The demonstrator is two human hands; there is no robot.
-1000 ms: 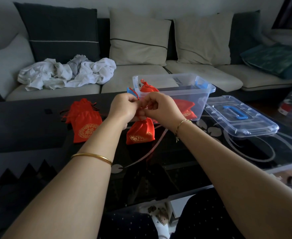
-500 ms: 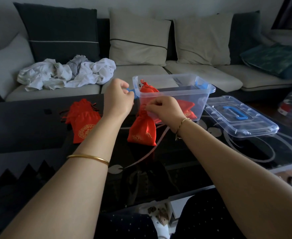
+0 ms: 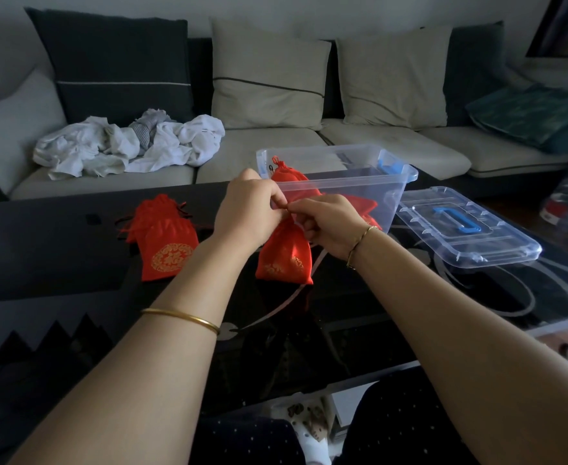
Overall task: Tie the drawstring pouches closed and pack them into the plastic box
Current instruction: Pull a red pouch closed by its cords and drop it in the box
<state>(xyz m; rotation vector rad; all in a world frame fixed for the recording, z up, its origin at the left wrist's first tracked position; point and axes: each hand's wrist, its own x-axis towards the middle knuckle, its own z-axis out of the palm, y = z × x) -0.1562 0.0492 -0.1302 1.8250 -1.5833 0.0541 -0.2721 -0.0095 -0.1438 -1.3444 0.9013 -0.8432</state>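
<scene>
Hanging upright — pouch (image 3: 284,256) — neck up.

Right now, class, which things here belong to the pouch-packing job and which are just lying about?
Job:
pouch being tied
left hand
right hand
untied pouches
plastic box
box lid

Lying about:
crumpled white clothes
sofa cushions

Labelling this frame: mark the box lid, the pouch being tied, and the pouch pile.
box lid (image 3: 468,226): head view, its blue handle.
pouch being tied (image 3: 284,255): head view, lower body.
pouch pile (image 3: 168,250): head view, top pouch's front.
</scene>
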